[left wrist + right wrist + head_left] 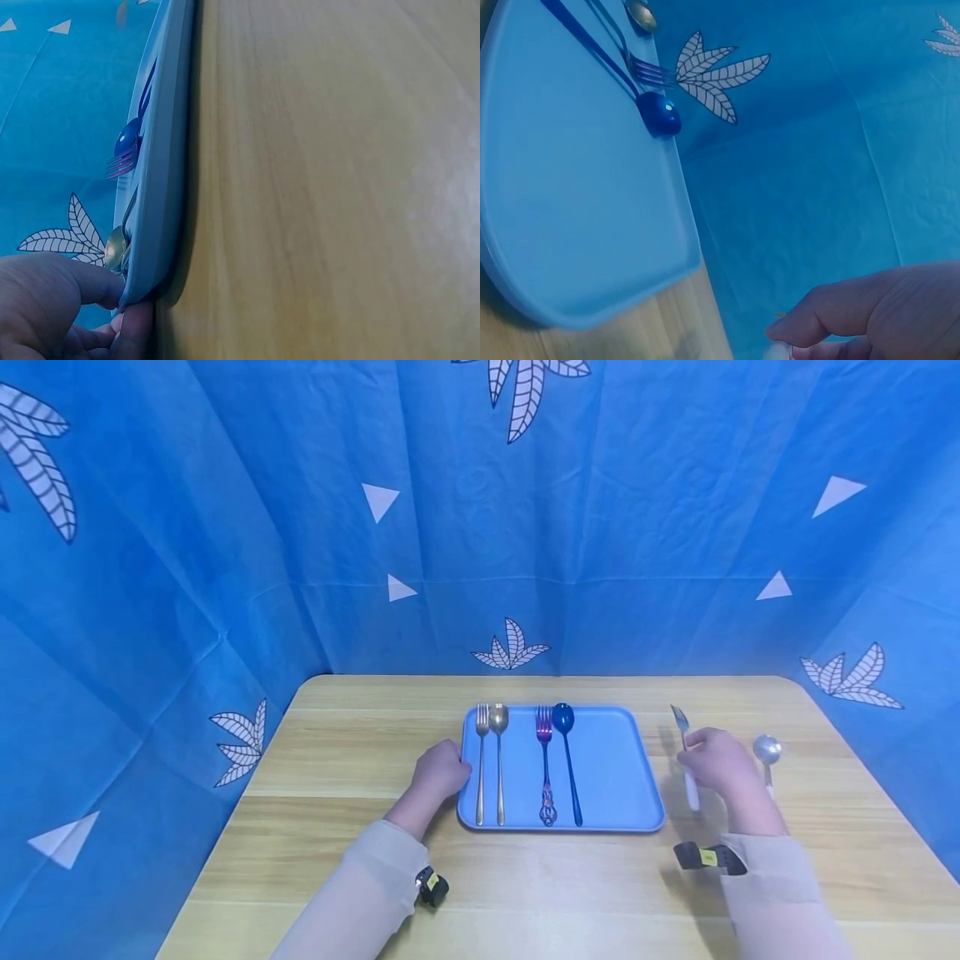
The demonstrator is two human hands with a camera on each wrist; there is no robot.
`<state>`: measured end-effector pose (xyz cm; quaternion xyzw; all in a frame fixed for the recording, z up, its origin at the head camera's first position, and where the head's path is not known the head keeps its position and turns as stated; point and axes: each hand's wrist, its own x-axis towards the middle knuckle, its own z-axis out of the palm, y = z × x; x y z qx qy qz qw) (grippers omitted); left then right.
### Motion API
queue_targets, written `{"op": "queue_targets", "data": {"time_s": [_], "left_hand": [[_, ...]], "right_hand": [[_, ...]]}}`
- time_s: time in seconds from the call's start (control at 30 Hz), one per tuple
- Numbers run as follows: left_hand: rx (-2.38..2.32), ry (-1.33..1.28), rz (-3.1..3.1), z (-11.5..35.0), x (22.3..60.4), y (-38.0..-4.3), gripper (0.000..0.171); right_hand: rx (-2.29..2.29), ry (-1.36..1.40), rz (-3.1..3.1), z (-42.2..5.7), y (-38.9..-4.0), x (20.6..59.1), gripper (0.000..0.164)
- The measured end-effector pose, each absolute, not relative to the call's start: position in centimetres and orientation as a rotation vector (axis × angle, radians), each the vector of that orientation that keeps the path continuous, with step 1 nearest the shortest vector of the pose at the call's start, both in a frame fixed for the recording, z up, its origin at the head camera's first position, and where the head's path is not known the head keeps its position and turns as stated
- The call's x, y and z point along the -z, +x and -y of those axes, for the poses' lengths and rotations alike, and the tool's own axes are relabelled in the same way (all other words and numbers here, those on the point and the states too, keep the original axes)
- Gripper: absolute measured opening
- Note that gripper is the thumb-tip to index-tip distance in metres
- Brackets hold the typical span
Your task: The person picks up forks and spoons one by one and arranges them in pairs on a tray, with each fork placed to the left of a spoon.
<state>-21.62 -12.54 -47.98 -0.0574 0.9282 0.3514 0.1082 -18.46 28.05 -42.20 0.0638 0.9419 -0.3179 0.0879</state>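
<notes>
My left hand (441, 770) pinches the left rim of a light blue tray (618, 772), with the thumb on top and fingers beneath in the left wrist view. On the tray's left side lie a gold fork (481, 768) and a gold spoon (498, 720). Nearer its middle are a purple fork (543, 732) with an ornate handle and a dark blue spoon (563, 718). Right of the tray, my right hand (722, 767) holds a silver fork with a white handle (692, 791), tines pointing away. Only a bit of that handle shows in the right wrist view.
A silver spoon with a pale handle (767, 749) lies on the wooden table (360, 735) just right of my right hand, which partly hides it. A blue patterned curtain (637, 527) hangs behind the table and along both sides.
</notes>
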Motion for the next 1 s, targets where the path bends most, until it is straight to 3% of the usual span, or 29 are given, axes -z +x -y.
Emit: {"op": "queue_targets", "data": {"time_s": [1.0], "left_hand": [[-1.006,-0.145,-2.752,12.6,48.4,-21.9,0.028]], "right_hand": [[1.102,0.106,-2.717,-23.7,-19.4,42.9,0.041]]}}
